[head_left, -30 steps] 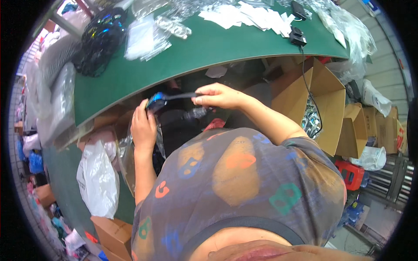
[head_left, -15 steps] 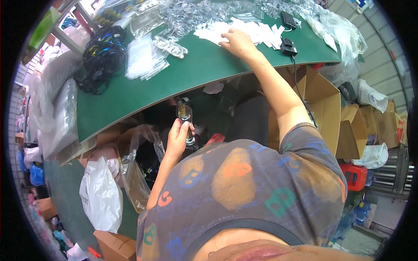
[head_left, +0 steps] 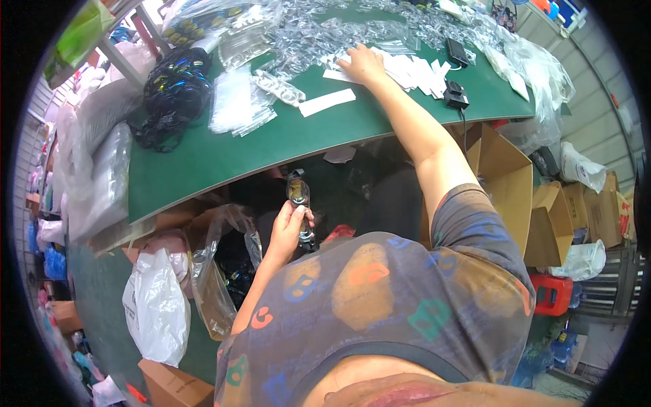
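My left hand [head_left: 288, 227] is closed around a pair of swimming goggles [head_left: 297, 192], held upright below the table edge, with a shiny lens showing above my thumb. My right arm stretches over the green table [head_left: 183, 183], and my right hand [head_left: 364, 66] rests on the left end of a spread of white paper strips [head_left: 422, 76]. Its fingers are bent a little and apart, touching the strips. One loose strip [head_left: 327, 102] lies by itself nearer to me, beside a bundle of clear plastic pieces [head_left: 278, 88].
Clear bags [head_left: 234, 102] and a heap of dark goggles [head_left: 178, 85] lie at the table's left. Clear plastic parts [head_left: 339, 37] cover the back. A black device [head_left: 456, 95] with a cable sits right of the strips. Open cardboard boxes [head_left: 505, 183] stand below right; a white plastic bag [head_left: 157, 305] below left.
A single white strip now lies apart from the pile, toward me. My right hand stays at the strips' left end. The goggles remain in my left hand, slightly lower and further right in view.
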`<state>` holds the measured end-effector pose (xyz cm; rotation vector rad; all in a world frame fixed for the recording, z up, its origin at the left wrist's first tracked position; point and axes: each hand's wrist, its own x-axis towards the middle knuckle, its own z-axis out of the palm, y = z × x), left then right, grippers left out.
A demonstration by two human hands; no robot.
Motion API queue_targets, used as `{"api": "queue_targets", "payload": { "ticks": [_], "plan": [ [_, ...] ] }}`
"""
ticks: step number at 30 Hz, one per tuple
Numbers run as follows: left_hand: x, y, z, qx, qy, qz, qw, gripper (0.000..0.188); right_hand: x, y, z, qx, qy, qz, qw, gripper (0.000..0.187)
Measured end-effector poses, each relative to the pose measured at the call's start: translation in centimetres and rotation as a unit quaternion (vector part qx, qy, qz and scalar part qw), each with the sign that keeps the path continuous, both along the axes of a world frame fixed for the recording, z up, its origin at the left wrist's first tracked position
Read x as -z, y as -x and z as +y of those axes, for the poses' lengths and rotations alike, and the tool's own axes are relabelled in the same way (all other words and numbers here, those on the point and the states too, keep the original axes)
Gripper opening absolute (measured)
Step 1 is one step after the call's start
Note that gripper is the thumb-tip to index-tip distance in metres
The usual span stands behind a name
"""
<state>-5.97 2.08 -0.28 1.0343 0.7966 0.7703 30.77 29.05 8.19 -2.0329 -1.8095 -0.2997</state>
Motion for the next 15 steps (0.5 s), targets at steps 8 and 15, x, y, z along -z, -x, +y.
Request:
{"api": "queue_targets", "payload": {
  "ticks": [8,15],
  "plan": [
    [1.1,0.3,-0.5,-0.011,0.085,-0.017,0.996,0.033,-0.1,2.9,-5.1,-0.204,0.001,0.404,0.892,0.037],
    [2.7,-1.3,0.8,0.006,0.071,-0.029,0.997,0.032,0.4,14.1,-24.4,-0.466,0.27,0.14,0.831,0.027]
  ]
}}
